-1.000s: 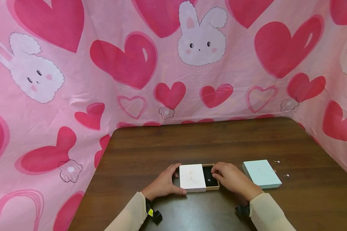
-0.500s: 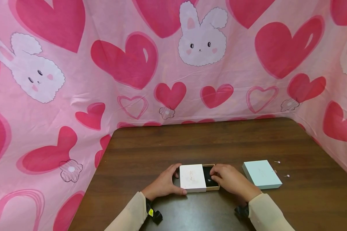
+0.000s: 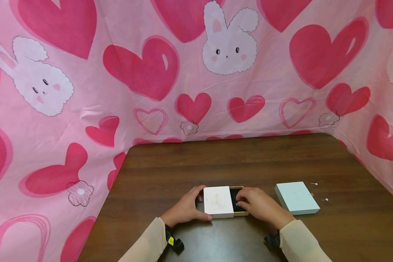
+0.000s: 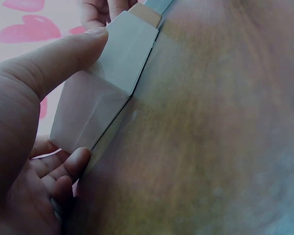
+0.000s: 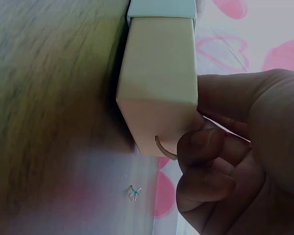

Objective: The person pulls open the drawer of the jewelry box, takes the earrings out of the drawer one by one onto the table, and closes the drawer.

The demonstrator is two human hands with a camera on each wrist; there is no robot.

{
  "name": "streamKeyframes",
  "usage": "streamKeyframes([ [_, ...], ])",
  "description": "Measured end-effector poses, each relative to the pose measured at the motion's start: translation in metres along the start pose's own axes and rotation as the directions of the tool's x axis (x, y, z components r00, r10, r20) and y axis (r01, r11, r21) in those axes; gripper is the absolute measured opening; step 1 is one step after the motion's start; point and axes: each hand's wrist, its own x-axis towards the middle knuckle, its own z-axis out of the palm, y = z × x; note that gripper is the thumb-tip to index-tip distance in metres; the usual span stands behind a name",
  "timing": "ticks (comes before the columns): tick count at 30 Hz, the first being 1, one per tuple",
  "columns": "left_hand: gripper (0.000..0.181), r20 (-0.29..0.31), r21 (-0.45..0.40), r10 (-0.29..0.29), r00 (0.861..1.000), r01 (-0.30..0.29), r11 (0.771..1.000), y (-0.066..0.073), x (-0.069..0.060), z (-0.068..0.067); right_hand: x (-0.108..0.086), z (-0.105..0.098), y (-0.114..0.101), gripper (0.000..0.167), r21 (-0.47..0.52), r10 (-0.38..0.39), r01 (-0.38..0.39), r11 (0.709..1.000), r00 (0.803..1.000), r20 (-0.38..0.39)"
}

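Note:
My left hand grips the left end of a white slide-out jewellery box, thumb along the near side and fingers at the far side. The box's gold-edged drawer is partly pulled out to the right, showing a black pad inside. A ribbon loop hangs from the drawer's end. My right hand reaches over the drawer with its fingertips down at the pad. Beside the thumb tip sits a tiny silver star-shaped piece. The fingertips are too hidden to show whether they pinch anything.
A mint-green box stands right of my right hand. Beyond it lie small pearl-ended pieces, one farther back and one nearer. A small star-shaped piece shows in the right wrist view. Heart-and-bunny cloth surrounds the brown table.
My right hand has shifted slightly left over the drawer, bringing its thumb up to the small star-shaped piece. The left hand and both boxes stay put.

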Motion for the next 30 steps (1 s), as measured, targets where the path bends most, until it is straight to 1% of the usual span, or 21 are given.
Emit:
streamKeyframes([
  [5, 0.105, 0.001, -0.001, -0.002, 1.000, 0.002, 1.000, -0.0012, 0.0004, 0.0008, 0.0006, 0.0018, 0.0002, 0.008, -0.010, -0.016, 0.016, 1.000, 1.000, -0.002],
  [15, 0.107, -0.008, 0.015, 0.014, 1.000, -0.014, 1.000, -0.0018, 0.0006, 0.0012, -0.0001, 0.0062, 0.0024, 0.009, -0.026, -0.024, 0.024, 0.999, 0.999, 0.024],
  [20, 0.106, -0.002, 0.006, 0.004, 1.000, -0.004, 1.000, -0.0007, -0.0002, 0.0003, -0.0008, 0.0064, 0.0028, 0.010, -0.013, -0.040, 0.040, 0.999, 0.999, 0.035],
  [26, 0.106, -0.001, 0.008, 0.010, 1.000, -0.010, 1.000, -0.0011, 0.0003, 0.0001, -0.0013, 0.0059, 0.0000, 0.016, -0.021, -0.019, 0.020, 1.000, 0.999, 0.034],
  [30, 0.106, -0.002, 0.012, 0.019, 1.000, -0.019, 1.000, -0.0015, 0.0006, 0.0002, -0.0013, 0.0056, -0.0007, 0.018, -0.027, -0.020, 0.021, 0.999, 0.999, 0.031],
])
